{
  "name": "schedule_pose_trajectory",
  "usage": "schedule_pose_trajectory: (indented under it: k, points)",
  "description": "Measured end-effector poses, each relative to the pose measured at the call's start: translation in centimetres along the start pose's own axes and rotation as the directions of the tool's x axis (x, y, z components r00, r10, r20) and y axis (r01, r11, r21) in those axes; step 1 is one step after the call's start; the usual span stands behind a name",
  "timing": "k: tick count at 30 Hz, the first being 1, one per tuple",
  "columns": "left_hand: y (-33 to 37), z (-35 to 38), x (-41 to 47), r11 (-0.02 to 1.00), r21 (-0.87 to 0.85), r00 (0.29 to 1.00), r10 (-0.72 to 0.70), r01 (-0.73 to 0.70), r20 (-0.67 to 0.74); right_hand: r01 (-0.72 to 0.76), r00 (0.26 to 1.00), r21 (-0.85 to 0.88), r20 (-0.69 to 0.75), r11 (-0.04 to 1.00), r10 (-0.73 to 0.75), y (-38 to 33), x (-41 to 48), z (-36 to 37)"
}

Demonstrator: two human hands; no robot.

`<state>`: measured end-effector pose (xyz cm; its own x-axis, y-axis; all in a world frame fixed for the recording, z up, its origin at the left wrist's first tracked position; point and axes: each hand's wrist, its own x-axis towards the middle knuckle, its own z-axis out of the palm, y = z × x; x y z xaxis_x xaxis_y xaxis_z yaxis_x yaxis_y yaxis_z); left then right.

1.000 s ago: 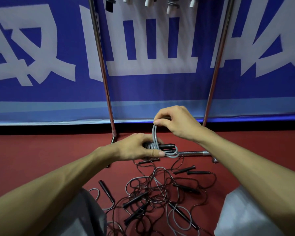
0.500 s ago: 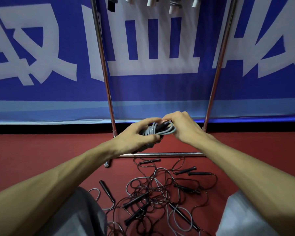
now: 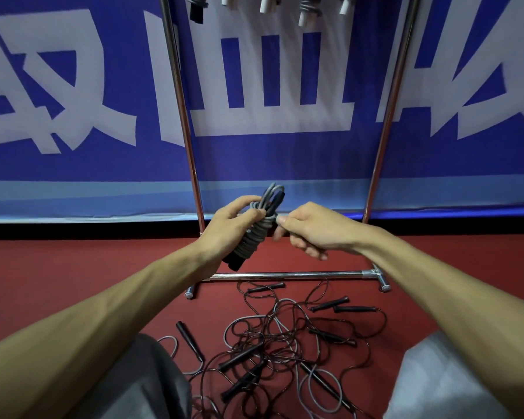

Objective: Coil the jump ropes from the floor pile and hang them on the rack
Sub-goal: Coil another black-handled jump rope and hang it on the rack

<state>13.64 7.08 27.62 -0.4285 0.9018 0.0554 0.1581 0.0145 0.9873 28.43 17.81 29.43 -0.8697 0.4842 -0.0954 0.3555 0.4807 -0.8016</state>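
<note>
The left hand is clamped round a coiled jump rope, fingers curled over the middle of the bundle so the turns cannot spring loose. At three o'clock from it, the right hand pinches the last grey turn between thumb and forefinger, the other fingers curled under. This looks like the final wrap being drawn tight.

The bundle tilts from seven o'clock up to one o'clock. Matte grey cord is wound in close ridged rings round two black handles, whose blunt ends stick out below the fist. A few long loops stand proud at the top, probably left free for hanging.

At six o'clock, beyond the wrists, the pile sprawls on the red floor. It is thin dark and grey cords in slack tangled loops with slim, tapered black handles. The rack has a shiny chrome base bar just behind the pile, and two polished uprights rise towards twelve o'clock. There hung ropes dangle white and black handle ends against a blue banner. Coiling seems nearly done; hanging is not yet done.
</note>
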Motion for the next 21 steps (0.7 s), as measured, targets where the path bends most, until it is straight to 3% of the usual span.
schedule_pose_trajectory:
  k: [4,6,8,10,13,17,21]
  points:
    - [0.2,-0.6,0.3,0.993,-0.078,0.994,-0.091,0.086,-0.062,0.131,0.980,-0.049,-0.147,0.990,-0.137,-0.3,-0.1,0.0]
    - [0.1,-1.1,0.4,0.985,-0.109,0.989,-0.138,0.132,-0.050,0.190,0.952,0.107,-0.263,0.976,-0.156,-0.9,0.0,0.0]
    - [0.0,-1.3,0.4,0.978,-0.137,0.987,-0.159,0.156,-0.012,0.242,0.948,0.366,-0.286,0.898,-0.139,-1.6,0.0,0.0]
    - [0.0,-1.4,0.3,0.975,-0.147,0.986,-0.165,0.169,0.038,0.313,0.937,0.455,-0.294,0.834,-0.191,-1.8,0.0,-0.2]
    - [0.0,-1.5,0.0,0.973,-0.148,0.978,-0.161,0.180,0.131,0.417,0.873,0.261,-0.381,0.870,-0.304,-1.4,0.0,-0.3]
    - [0.1,-1.4,-0.3,0.974,-0.140,0.967,-0.145,0.176,0.209,0.428,0.781,0.015,-0.509,0.904,-0.361,-1.1,0.2,-0.4]
    - [0.5,-1.1,-0.4,0.977,-0.125,0.963,-0.138,0.171,0.232,0.454,0.815,0.123,-0.457,0.882,-0.356,-1.6,-0.1,-0.4]
